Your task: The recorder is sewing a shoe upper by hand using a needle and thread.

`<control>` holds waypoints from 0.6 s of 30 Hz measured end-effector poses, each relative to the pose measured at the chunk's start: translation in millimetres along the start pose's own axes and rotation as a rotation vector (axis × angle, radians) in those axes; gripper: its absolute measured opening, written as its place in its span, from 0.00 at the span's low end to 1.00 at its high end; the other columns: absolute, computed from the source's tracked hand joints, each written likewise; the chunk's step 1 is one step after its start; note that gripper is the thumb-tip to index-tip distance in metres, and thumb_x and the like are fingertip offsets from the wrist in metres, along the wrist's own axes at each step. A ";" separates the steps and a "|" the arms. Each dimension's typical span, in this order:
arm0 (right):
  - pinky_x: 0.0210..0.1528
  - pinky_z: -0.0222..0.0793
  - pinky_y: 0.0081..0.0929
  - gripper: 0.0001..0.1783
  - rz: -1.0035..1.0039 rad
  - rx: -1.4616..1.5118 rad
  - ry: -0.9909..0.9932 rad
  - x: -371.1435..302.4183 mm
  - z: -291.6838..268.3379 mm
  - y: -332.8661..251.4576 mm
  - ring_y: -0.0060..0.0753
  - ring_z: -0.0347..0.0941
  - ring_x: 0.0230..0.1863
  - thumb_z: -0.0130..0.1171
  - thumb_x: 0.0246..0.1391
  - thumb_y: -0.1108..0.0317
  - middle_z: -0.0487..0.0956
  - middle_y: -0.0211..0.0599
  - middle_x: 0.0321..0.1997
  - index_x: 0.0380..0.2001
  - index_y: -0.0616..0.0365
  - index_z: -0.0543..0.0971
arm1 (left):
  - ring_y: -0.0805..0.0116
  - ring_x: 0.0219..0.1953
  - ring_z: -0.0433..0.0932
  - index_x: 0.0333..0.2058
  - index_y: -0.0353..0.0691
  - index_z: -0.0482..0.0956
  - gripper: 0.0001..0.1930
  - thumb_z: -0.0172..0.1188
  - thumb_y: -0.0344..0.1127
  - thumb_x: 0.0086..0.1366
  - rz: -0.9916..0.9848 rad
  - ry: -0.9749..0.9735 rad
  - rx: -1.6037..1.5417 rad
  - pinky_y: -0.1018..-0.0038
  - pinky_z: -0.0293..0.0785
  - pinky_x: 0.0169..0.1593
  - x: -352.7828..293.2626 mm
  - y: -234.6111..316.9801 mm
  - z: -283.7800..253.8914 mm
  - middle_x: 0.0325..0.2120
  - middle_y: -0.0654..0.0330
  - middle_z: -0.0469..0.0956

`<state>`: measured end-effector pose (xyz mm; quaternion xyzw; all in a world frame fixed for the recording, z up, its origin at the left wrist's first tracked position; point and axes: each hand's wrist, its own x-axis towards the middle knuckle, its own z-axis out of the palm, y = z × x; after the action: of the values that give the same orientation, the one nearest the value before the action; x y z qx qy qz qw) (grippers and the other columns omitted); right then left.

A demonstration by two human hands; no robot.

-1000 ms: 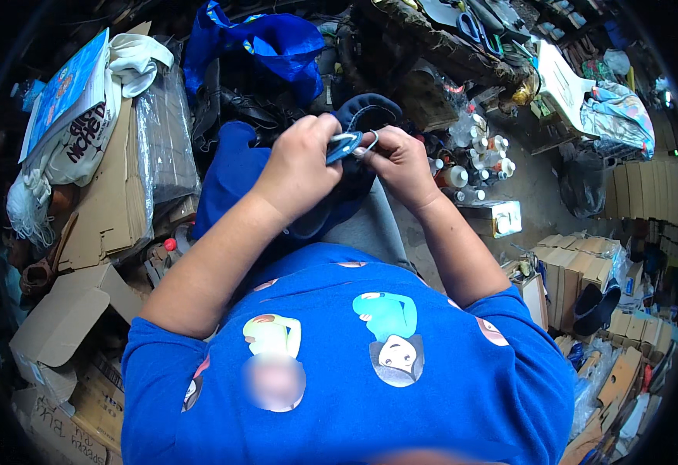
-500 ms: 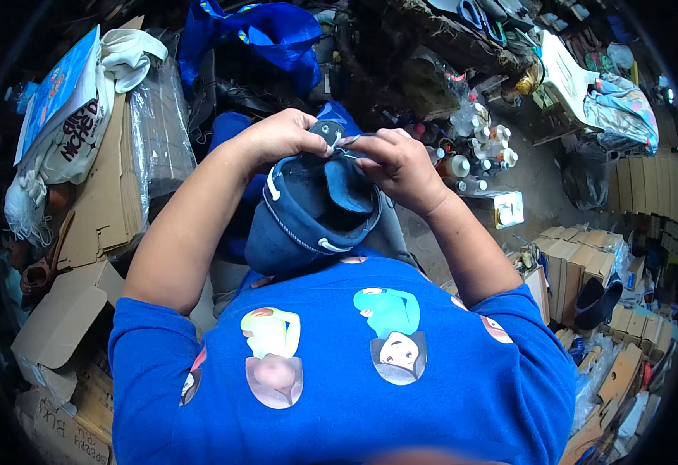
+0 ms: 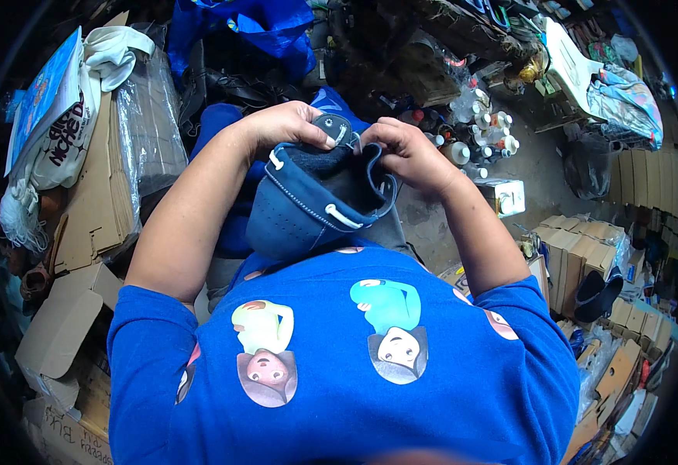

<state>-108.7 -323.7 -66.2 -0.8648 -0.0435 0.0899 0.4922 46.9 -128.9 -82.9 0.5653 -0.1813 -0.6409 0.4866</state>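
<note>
A dark blue shoe upper [image 3: 289,205] rests above my lap, its opening turned upward. White lace [image 3: 344,216] runs through slots along its rim, and pale stitching crosses its side. My left hand [image 3: 285,126] is closed on the upper's far left edge, its thumb at a small flap with an eyelet [image 3: 328,122]. At the far right edge, my right hand [image 3: 412,155] pinches with bent fingers beside the eyelet row. A bit of white lace shows near those fingertips, but the fingers hide exactly what they grip.
Left of me lie flattened cardboard [image 3: 91,186], a plastic-wrapped bundle [image 3: 153,116] and an open box [image 3: 60,325]. A blue bag [image 3: 269,39] is beyond my knees. Several bottles [image 3: 457,152] and a white-topped tin [image 3: 505,198] stand to the right, with stacked cardboard pieces [image 3: 571,256] nearer.
My right fingers have drawn in to the upper's right edge and curled. The inner flap that stood in the opening has shifted right, and the upper has turned slightly, showing more of its side.
</note>
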 end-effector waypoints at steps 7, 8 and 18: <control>0.44 0.68 0.21 0.21 -0.020 0.212 0.009 4.2 0.3 13.2 0.25 0.73 0.38 0.52 0.36 0.88 0.74 0.30 0.34 0.33 0.55 0.80 | 0.73 0.27 0.81 0.37 0.30 0.80 0.13 0.65 0.26 0.51 0.000 0.018 0.041 0.79 0.78 0.36 7.4 -2.9 -4.2 0.29 0.57 0.82; 0.44 0.68 0.21 0.21 -0.020 0.212 0.010 4.6 -0.1 13.3 0.25 0.73 0.38 0.52 0.36 0.88 0.74 0.30 0.34 0.33 0.55 0.80 | 0.73 0.27 0.81 0.37 0.30 0.80 0.13 0.66 0.26 0.51 -0.005 0.018 0.031 0.79 0.78 0.36 6.6 -2.9 -3.9 0.29 0.57 0.82; 0.39 0.68 0.24 0.15 0.009 0.007 -0.118 15.4 -19.2 -8.9 0.27 0.72 0.36 0.58 0.38 0.83 0.74 0.30 0.29 0.30 0.54 0.83 | 0.73 0.29 0.80 0.36 0.31 0.81 0.13 0.66 0.29 0.50 -0.003 0.027 0.105 0.78 0.76 0.39 1.3 5.6 3.1 0.29 0.58 0.82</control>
<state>-89.6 -332.8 -50.6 -0.8565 -0.0684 0.1430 0.4913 46.6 -133.6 -78.3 0.5989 -0.2071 -0.6236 0.4577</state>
